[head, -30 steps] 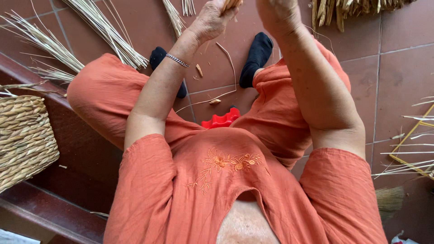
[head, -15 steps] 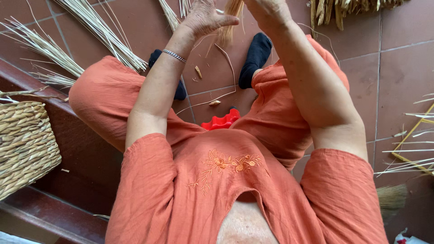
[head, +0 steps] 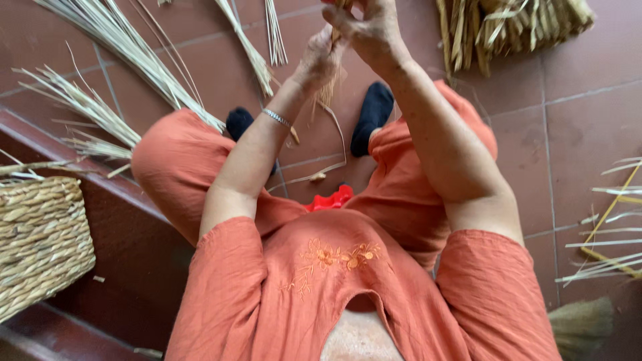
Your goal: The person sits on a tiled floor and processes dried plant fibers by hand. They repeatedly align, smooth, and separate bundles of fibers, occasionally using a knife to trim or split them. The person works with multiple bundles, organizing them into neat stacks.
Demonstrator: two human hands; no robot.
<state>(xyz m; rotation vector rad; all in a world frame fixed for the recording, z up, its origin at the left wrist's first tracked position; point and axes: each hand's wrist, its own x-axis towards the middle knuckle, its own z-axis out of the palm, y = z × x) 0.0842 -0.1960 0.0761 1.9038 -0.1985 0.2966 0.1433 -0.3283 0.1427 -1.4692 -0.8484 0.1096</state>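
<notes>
I sit in orange clothes with both arms raised in front of me. My left hand (head: 323, 59), with a silver bracelet at the wrist, is closed around a thin bundle of dry straw strands (head: 328, 90) that hangs down between my knees. My right hand (head: 366, 28) grips the same bundle just above, at the top edge of the view, fingers pinched on the strands. Part of both hands is cut off by the frame's top edge.
A woven basket (head: 37, 237) stands at the left on a dark red step (head: 120, 220). Long pale straw stalks (head: 127, 50) lie on the tiled floor (head: 575, 127) at upper left. A heap of straw (head: 508, 27) sits upper right; loose stalks (head: 605, 234) and a broom head (head: 582, 324) lie right.
Both hands have come lower and closer together in view. The left hand, spread half a second ago, has closed on the straw bundle beside the right hand.
</notes>
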